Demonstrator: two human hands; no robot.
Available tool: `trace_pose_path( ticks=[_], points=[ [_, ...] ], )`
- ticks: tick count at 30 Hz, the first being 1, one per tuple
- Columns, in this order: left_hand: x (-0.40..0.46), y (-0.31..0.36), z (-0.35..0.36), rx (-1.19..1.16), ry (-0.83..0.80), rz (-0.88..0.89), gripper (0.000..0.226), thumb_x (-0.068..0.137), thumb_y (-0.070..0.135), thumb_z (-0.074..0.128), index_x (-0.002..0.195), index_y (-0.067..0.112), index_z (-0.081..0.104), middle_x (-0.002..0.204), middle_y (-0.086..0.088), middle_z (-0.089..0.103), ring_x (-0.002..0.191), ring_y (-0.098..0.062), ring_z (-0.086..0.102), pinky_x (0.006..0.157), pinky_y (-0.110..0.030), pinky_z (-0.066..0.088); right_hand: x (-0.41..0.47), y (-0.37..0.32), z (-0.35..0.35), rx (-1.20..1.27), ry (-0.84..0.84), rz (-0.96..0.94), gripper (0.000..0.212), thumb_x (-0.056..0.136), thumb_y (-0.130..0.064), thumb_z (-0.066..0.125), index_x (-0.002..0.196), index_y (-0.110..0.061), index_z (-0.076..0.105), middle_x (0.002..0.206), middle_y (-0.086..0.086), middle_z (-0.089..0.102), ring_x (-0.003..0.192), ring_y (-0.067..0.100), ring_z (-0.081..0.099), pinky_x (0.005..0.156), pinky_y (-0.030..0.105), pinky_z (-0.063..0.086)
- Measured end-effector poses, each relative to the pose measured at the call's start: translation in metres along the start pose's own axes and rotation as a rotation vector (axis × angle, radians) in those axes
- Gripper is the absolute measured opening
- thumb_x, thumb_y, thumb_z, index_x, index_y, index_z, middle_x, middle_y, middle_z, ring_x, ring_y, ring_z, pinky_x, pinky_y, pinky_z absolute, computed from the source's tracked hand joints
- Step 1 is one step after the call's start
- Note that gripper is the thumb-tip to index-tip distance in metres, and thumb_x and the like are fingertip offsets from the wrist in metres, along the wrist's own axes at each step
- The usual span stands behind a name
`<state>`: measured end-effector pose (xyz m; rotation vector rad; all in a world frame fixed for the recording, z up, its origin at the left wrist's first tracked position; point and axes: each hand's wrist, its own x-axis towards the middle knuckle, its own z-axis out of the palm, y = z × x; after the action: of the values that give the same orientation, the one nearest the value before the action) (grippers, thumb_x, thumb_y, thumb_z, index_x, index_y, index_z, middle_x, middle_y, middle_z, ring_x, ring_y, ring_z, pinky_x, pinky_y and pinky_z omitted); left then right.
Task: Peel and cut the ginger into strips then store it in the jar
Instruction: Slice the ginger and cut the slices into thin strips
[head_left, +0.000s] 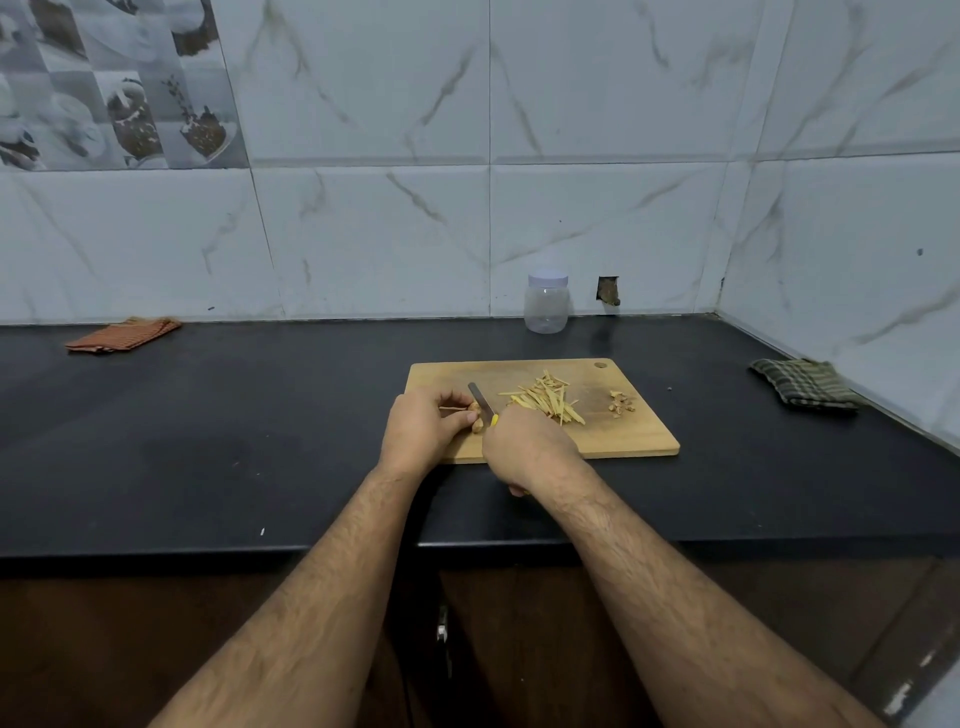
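A wooden cutting board (623, 441) lies on the black counter. My left hand (423, 426) pins a small piece of ginger (475, 415) on the board's left side. My right hand (527, 449) grips a knife with a yellow handle, and its blade (480, 399) rests beside the ginger piece. A pile of yellow ginger strips (545, 401) lies in the middle of the board. A small heap of brown peel (621, 404) sits to the right of the strips. A clear plastic jar (546, 302) with a white lid on stands by the back wall.
A folded orange cloth (122, 335) lies at the back left of the counter. A dark checked cloth (802, 384) lies at the right near the corner wall. The counter's front edge (208, 551) runs below my forearms.
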<state>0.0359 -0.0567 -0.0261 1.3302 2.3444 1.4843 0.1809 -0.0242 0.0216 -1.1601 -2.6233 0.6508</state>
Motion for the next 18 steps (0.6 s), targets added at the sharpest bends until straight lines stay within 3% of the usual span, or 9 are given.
trace_pose_path(
  ticks=[3,8,14,18],
  points=[
    [0.0,-0.001,0.0,-0.002,0.001,-0.003,0.018,0.082,0.015,0.079,0.081,0.031,0.072,0.08,0.021,0.068,0.079,0.007,0.064,0.07,-0.007,0.045,-0.001,-0.004,-0.002,-0.064,-0.019,0.033,0.028,0.095,-0.007,0.048,0.121,-0.005,0.06,0.119,0.014,0.064,0.109,0.031,0.062,0.078,0.035,0.048],
    [0.0,-0.002,0.002,-0.011,0.015,0.001,0.014,0.082,0.014,0.079,0.086,0.027,0.076,0.083,0.018,0.071,0.082,0.003,0.066,0.068,-0.002,0.043,0.002,-0.007,-0.002,-0.149,-0.029,0.025,0.035,0.094,-0.002,0.048,0.128,-0.004,0.056,0.128,0.012,0.061,0.115,0.029,0.059,0.077,0.033,0.042],
    [0.001,-0.003,0.003,0.006,0.022,0.016,0.012,0.083,0.014,0.078,0.092,0.023,0.077,0.085,0.017,0.071,0.08,0.008,0.063,0.069,-0.001,0.042,0.003,-0.008,-0.004,-0.134,-0.055,0.058,0.034,0.094,-0.003,0.049,0.126,-0.006,0.057,0.123,0.012,0.063,0.109,0.028,0.06,0.077,0.034,0.044],
    [0.001,-0.002,0.002,0.013,0.025,0.016,0.015,0.082,0.014,0.079,0.083,0.029,0.074,0.08,0.021,0.069,0.08,0.006,0.065,0.068,-0.001,0.041,0.006,-0.011,-0.003,-0.168,-0.084,0.055,0.031,0.089,0.001,0.055,0.119,-0.006,0.061,0.097,0.008,0.059,0.088,0.025,0.055,0.072,0.034,0.044]
  ],
)
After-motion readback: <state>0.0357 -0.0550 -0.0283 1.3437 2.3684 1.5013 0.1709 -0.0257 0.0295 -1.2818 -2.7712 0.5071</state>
